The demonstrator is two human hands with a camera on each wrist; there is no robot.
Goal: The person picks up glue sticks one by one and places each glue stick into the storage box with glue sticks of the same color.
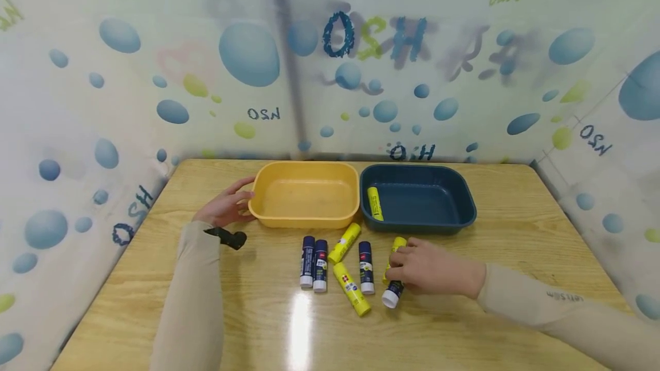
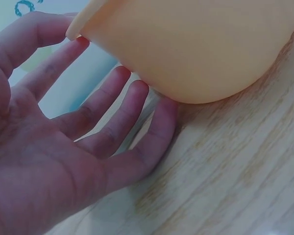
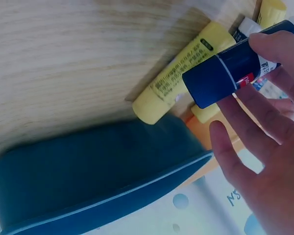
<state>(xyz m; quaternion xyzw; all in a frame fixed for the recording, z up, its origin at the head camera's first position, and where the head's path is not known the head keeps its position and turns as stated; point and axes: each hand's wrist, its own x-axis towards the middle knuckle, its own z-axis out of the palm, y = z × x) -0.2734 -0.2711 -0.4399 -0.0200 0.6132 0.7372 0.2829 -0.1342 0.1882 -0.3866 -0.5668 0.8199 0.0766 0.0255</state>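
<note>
I'm pinching a navy stick (image 3: 237,63) between the thumb and fingers of my right hand (image 1: 428,268), in front of the blue tub (image 1: 417,228) and just beside a yellow stick (image 3: 179,73); whether the navy one is fully off the tabletop (image 1: 258,319), I can't tell. As I'm judging it, the work is only getting under way: a single tubbed stick (image 1: 375,204), also yellow, is lying inside the blue tub toward its left end, and I'm counting no other as put in. Besides the yellow one by my grip, five are waiting on the tabletop: a lone navy stick (image 1: 366,268), a slanting yellow stick (image 1: 352,289), a farther yellow stick (image 1: 344,243) near the tubs, and a navy pair (image 1: 320,268) lying side by side. Well apart from my right, my left hand (image 1: 227,205) is carrying no stick; its fingers are reaching out, loosely spread, and touching the outer left side of the orange tub (image 1: 304,223), seemingly steadying it. That tub is sitting right beside the blue one.
</note>
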